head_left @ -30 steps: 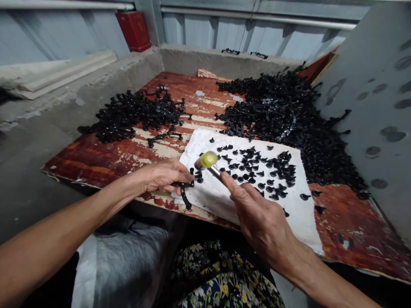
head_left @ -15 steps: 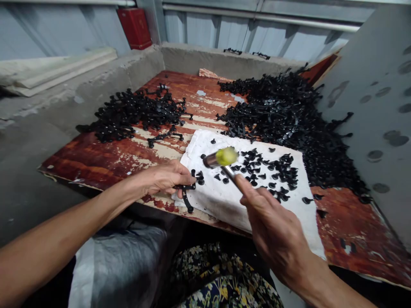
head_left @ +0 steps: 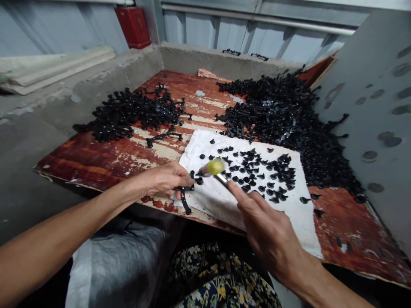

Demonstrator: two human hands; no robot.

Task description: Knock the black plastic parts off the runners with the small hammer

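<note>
My left hand [head_left: 170, 179] is closed on a black jointed strip [head_left: 183, 199] at the left edge of a white cloth [head_left: 218, 209]. One end of the strip hangs down past my fingers. By my fingertips a black knob [head_left: 199, 180] rests on the cloth, at the end of the strip. My right hand [head_left: 266, 218] grips the handle of a hammer [head_left: 215, 166] with a yellow and brown head, blurred by motion. The hammer's head is just above the knob; whether they touch I cannot tell. Many loose black knobs [head_left: 253, 160] lie over the cloth.
A heap of black strips [head_left: 135, 112] lies on the left of the worn red-brown board [head_left: 105, 167]. A larger black heap [head_left: 276, 109] fills the right, against a grey panel [head_left: 372, 128]. A concrete ledge [head_left: 141, 64] borders the board, with a red box [head_left: 132, 26] on it.
The hammer has moved left and slightly down, bringing its head closer to my left fingertips. My left hand has stayed nearly still with the strip.
</note>
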